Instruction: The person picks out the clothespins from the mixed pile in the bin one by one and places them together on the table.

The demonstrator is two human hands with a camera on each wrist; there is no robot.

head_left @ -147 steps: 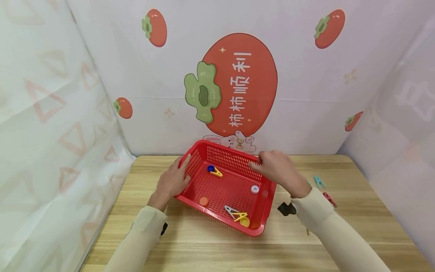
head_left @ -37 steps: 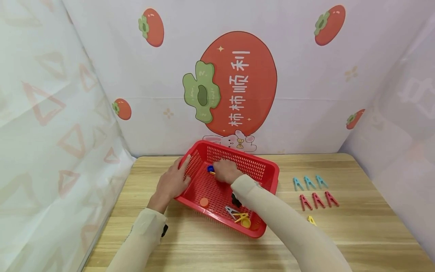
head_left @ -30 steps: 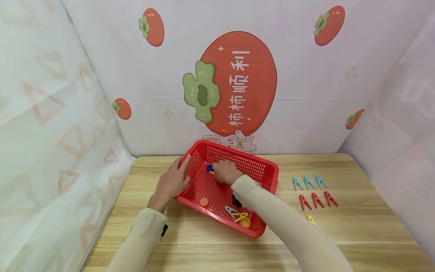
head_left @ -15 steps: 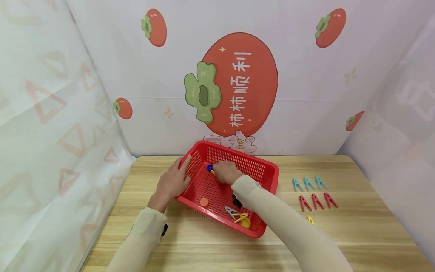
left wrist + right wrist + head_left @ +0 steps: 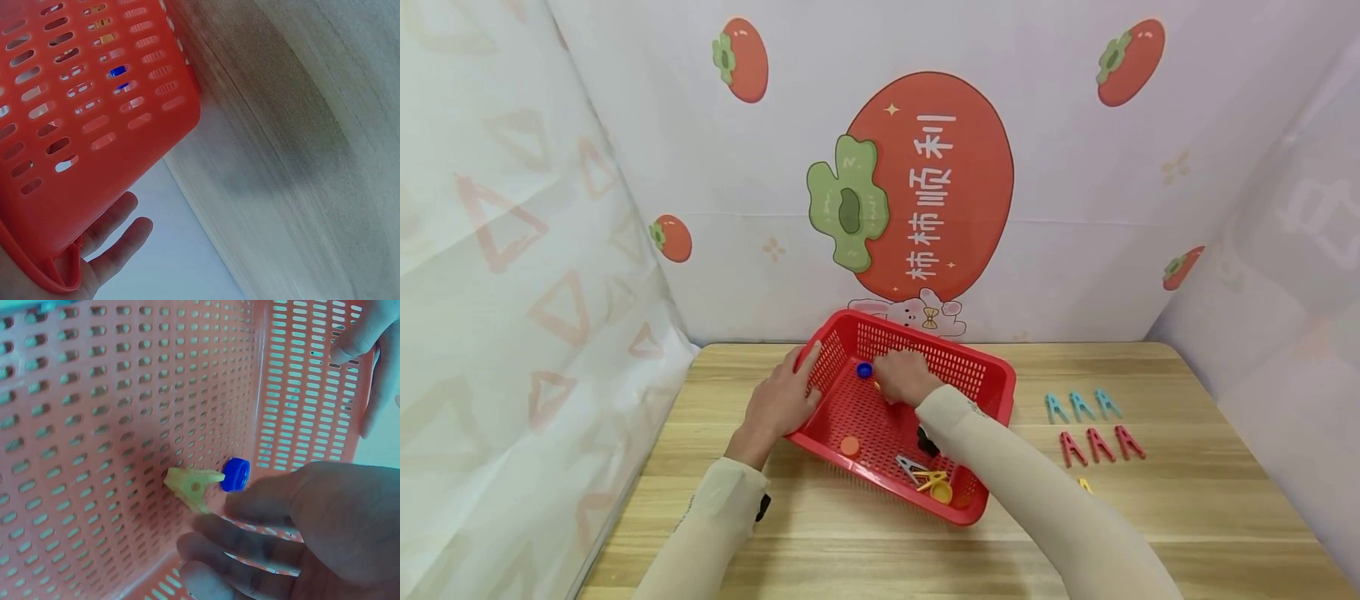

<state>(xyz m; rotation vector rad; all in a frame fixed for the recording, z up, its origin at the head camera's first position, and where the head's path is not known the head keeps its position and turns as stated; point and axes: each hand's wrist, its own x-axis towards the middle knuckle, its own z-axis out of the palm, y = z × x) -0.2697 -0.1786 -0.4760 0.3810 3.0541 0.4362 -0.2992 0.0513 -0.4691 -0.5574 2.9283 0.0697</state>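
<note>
A red perforated basket (image 5: 996, 392) sits on the wooden table. My left hand (image 5: 781, 398) grips its left rim, thumb inside the wall and other fingers outside. Inside the basket, my right hand (image 5: 904, 377) pinches one leg of a yellow clothespin (image 5: 190, 483) between thumb and index finger, close to the perforated floor. Just beside that clothespin lies a blue bottle cap (image 5: 235, 474). Elsewhere in the basket are an orange cap (image 5: 850, 447), a grey clothespin (image 5: 907, 469), another yellow clothespin (image 5: 932, 478) and a yellow cap (image 5: 942, 492).
Right of the basket, cyan clothespins (image 5: 1081, 405) form one row on the table (image 5: 1187, 500). Red clothespins (image 5: 1097, 446) make a row in front of them. A yellow clothespin (image 5: 1084, 484) peeks out past the right sleeve. A printed backdrop (image 5: 1060, 275) stands behind the table.
My right hand has gone from the right rim to the basket's left inside and now shifts slightly right, drawing the yellow clothespin away from the blue cap. The left hand stays on the rim.
</note>
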